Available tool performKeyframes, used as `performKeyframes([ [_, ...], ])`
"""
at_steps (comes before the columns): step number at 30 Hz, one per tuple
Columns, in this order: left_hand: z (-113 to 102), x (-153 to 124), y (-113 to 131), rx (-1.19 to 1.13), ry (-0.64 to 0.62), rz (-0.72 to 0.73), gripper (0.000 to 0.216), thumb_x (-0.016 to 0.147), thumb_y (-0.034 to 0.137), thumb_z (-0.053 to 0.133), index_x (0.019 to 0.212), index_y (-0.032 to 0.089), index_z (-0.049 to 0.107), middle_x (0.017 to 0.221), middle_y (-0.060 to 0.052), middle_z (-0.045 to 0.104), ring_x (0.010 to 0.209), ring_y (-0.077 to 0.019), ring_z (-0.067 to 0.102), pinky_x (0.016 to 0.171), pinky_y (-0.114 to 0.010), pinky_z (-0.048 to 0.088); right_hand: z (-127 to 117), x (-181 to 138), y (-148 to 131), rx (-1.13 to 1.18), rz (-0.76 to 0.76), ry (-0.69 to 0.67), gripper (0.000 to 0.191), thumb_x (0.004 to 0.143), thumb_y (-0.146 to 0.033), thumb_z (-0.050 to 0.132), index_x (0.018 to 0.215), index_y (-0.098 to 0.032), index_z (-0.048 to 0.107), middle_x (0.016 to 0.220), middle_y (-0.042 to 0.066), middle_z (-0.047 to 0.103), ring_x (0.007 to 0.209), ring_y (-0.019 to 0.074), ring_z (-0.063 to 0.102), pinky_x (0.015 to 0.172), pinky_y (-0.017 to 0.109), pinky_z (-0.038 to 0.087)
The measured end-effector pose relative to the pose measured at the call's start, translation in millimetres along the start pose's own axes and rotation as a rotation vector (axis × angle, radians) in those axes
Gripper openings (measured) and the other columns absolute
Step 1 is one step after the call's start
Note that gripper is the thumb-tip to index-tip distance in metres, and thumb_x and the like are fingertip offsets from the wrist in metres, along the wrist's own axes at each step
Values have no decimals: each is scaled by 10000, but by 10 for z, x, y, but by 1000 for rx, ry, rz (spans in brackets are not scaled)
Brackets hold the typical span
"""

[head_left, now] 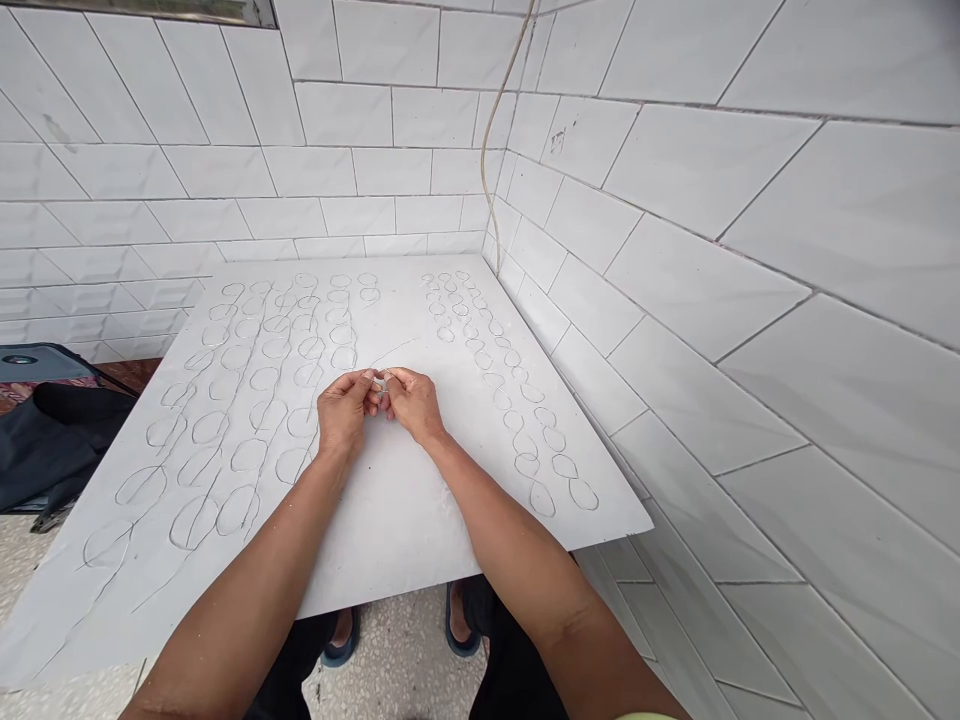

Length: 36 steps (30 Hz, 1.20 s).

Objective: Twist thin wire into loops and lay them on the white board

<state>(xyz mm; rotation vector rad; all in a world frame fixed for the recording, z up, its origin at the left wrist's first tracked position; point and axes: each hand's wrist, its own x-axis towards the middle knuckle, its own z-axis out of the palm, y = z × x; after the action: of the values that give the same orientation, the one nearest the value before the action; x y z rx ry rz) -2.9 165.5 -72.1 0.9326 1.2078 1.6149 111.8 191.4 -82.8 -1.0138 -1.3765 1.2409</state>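
Close together over the middle of the white board, my left hand [345, 408] and my right hand [412, 402] pinch a thin wire [397, 347]. It is bent into a small loop between the fingertips, and a loose tail runs off to the upper right. Fingers are closed on both sides and cover part of the wire. Left of my hands, several rows of wire rings [166, 432] with long tails lie flat. More wire rings [541, 498], without long tails, form rows on the right side.
The white board [390, 560] reaches a tiled wall [675, 240] at the back and right. A cable [486, 150] hangs down in the corner. Dark cloth [52, 440] lies beyond the board's left edge. My sandalled feet [341, 637] show below its front edge.
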Motion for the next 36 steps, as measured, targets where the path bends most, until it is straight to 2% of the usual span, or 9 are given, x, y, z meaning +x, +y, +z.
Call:
performKeyframes([
  [3, -43, 29, 19, 29, -37, 14, 209, 795, 358, 760, 812, 151, 730, 713, -24, 633, 521, -89, 495, 485, -244, 384, -43, 32, -26, 98, 6, -32, 262, 923, -407, 583, 952, -202, 744, 807, 31, 690, 694, 133, 625, 543, 219, 452],
  [5, -59, 37, 40, 98, -65, 31, 206, 810, 361, 745, 788, 157, 724, 685, -18, 616, 499, -92, 475, 468, -246, 367, -74, 58, -26, 194, 22, -28, 298, 910, -443, 603, 991, -197, 750, 922, 56, 701, 794, 142, 638, 584, 221, 475],
  [8, -69, 31, 72, 269, -110, 67, 218, 851, 385, 694, 801, 174, 717, 627, -1, 585, 457, -102, 445, 459, -257, 360, -99, 90, -8, 285, 28, -11, 321, 905, -462, 616, 994, -187, 755, 966, 71, 700, 811, 137, 627, 611, 227, 482],
  [12, -80, 14, 116, 490, -133, 165, 215, 881, 375, 635, 816, 186, 714, 620, -1, 579, 488, -122, 447, 493, -261, 354, -103, 107, 10, 328, 39, 3, 303, 886, -463, 634, 892, -178, 736, 1024, 84, 708, 796, 127, 619, 598, 223, 467],
  [15, -96, 9, 159, 594, -170, 241, 203, 886, 339, 605, 810, 196, 727, 632, -2, 580, 528, -131, 437, 529, -261, 339, -130, 122, 16, 340, 41, 5, 275, 869, -436, 643, 840, -175, 721, 972, 76, 700, 785, 130, 611, 597, 229, 466],
  [19, -119, 9, 230, 652, -293, 280, 198, 889, 313, 587, 801, 211, 732, 653, -2, 577, 555, -136, 427, 543, -260, 325, -205, 165, 44, 299, 25, -35, 258, 865, -408, 642, 790, -172, 716, 863, 51, 674, 750, 126, 593, 621, 238, 473],
  [29, -200, 6, 416, 550, -415, 97, 204, 847, 377, 664, 869, 209, 777, 648, -16, 583, 504, -131, 457, 489, -264, 356, -266, 176, 29, 329, 17, -154, 333, 857, -491, 675, 774, -168, 686, 832, 50, 659, 698, 122, 575, 604, 245, 461],
  [32, -224, 12, 449, 553, -464, 48, 215, 844, 393, 670, 820, 204, 770, 631, -19, 576, 490, -127, 467, 457, -254, 362, -288, 167, 7, 364, 8, -172, 338, 864, -489, 672, 735, -177, 648, 766, 25, 614, 646, 114, 550, 590, 247, 451],
  [36, -216, 1, 472, 504, -501, 10, 202, 792, 394, 727, 762, 200, 774, 600, -22, 582, 470, -123, 480, 439, -244, 393, -314, 168, -9, 378, 68, -192, 352, 851, -494, 685, 699, -183, 619, 696, 9, 588, 582, 108, 516, 557, 251, 417],
])
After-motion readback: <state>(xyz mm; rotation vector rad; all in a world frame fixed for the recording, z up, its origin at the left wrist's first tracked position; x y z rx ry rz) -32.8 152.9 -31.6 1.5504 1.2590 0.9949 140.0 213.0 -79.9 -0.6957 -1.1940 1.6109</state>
